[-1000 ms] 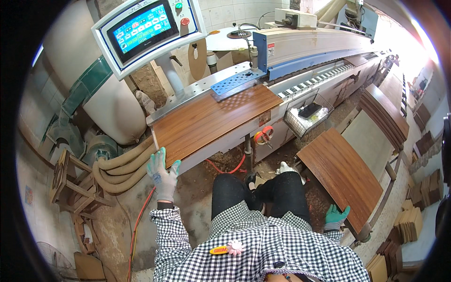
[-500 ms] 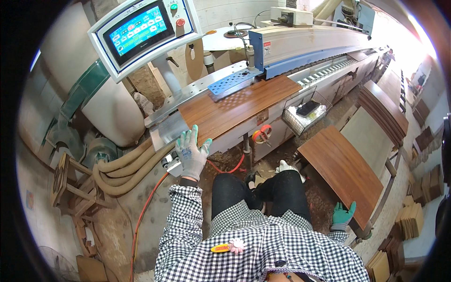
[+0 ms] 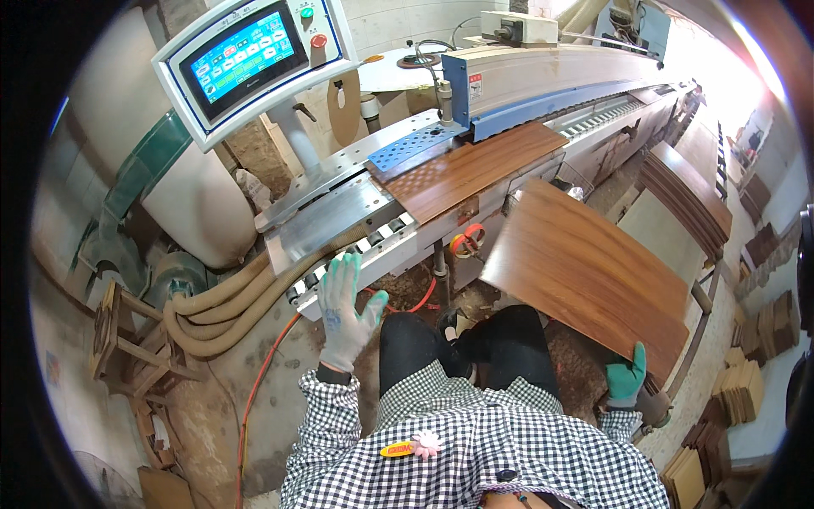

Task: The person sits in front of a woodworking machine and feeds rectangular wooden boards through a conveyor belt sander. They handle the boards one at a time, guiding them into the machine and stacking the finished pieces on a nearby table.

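Note:
My left hand [image 3: 343,314], in a grey glove with green fingertips, is raised with its fingers spread, holding nothing, beside the machine's front rollers [image 3: 373,239]. A brown wood-grain panel [image 3: 483,174] lies on the edge-banding machine [image 3: 543,89], partly beneath the blue perforated guard [image 3: 415,148], apart from that hand. At my right, my green-gloved right hand [image 3: 626,380] grips the near edge of a second wood-grain panel [image 3: 593,271]. Its thumb lies on top; the other fingers are mostly hidden below. That panel is tilted, its left end reaching toward the machine's side.
A control screen [image 3: 246,64] with green and red buttons stands at the upper left. Thick hoses [image 3: 212,327] and a red hose [image 3: 263,373] run along the floor. Stacked panels [image 3: 691,191] stand at right, and a wire basket [image 3: 572,182] hangs partly hidden behind the held panel.
The panel on the machine has slid away, up and right, uncovering rollers. My left hand has come off it. The right-hand panel has lifted and shifted left toward the machine.

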{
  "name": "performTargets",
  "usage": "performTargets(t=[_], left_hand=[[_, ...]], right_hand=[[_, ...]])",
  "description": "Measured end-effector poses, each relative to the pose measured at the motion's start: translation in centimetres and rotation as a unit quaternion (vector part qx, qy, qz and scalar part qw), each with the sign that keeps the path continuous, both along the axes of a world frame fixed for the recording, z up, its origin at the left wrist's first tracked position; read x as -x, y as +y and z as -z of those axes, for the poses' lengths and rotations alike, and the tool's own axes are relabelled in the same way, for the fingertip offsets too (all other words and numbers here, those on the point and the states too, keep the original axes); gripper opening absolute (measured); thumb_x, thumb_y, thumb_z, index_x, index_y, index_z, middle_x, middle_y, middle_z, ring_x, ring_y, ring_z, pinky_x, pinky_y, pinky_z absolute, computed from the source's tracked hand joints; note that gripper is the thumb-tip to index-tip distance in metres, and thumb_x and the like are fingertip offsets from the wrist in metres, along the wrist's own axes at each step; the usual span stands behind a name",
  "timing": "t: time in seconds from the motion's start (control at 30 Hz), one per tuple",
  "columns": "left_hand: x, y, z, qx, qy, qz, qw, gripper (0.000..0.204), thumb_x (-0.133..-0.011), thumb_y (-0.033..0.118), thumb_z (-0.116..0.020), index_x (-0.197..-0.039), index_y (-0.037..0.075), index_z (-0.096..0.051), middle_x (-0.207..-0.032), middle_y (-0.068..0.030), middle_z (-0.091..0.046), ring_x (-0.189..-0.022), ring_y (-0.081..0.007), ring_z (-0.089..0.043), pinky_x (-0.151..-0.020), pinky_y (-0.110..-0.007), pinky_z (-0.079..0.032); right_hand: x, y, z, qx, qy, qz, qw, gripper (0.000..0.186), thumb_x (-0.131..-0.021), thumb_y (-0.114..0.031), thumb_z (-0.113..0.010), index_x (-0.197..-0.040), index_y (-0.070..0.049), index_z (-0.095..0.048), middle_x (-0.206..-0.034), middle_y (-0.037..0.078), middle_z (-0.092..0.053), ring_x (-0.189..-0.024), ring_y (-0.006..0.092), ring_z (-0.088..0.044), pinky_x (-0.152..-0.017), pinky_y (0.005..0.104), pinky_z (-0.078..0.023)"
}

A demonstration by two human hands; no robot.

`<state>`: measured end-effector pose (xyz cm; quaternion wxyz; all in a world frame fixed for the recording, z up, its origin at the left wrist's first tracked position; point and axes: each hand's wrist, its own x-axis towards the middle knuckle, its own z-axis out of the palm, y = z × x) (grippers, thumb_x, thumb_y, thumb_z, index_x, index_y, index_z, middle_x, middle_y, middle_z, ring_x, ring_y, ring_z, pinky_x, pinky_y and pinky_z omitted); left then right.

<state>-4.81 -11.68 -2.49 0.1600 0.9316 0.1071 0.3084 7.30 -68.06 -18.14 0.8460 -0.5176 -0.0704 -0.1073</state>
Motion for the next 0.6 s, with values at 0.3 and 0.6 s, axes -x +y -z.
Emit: performTargets(t=[0.3, 0.6], left_hand=[[6.7, -2.6, -0.1, -0.176, 0.076, -0.091, 0.977, 0.085, -0.088, 0.073, -0.051, -0.15, 0.015, -0.044, -0.161, -0.0157, -0.028, -0.151, -0.0391, -0.017, -0.12, -0.06, -0.011], [12.5, 1.8, 0.4, -0.134, 0.09, -0.211, 0.964, 0.076, -0.086, 0.06, -0.065, -0.144, 0.013, -0.051, -0.15, -0.0134, -0.046, -0.141, -0.0375, -0.038, -0.117, -0.057, -0.024]], right_hand=[[-6.0, 20.3, -4.4, 0.093, -0.175, -0.246, 0.949, 0.066, -0.079, 0.021, -0.056, -0.141, -0.001, -0.048, -0.137, 0.016, -0.055, -0.122, 0.0257, -0.057, -0.102, 0.0403, -0.049], [-7.4, 35.7, -10.5, -0.147, 0.115, -0.556, 0.81, 0.038, -0.102, -0.024, -0.055, -0.135, -0.004, -0.052, -0.131, 0.015, -0.061, -0.115, 0.0291, -0.063, -0.103, 0.0458, -0.049]])
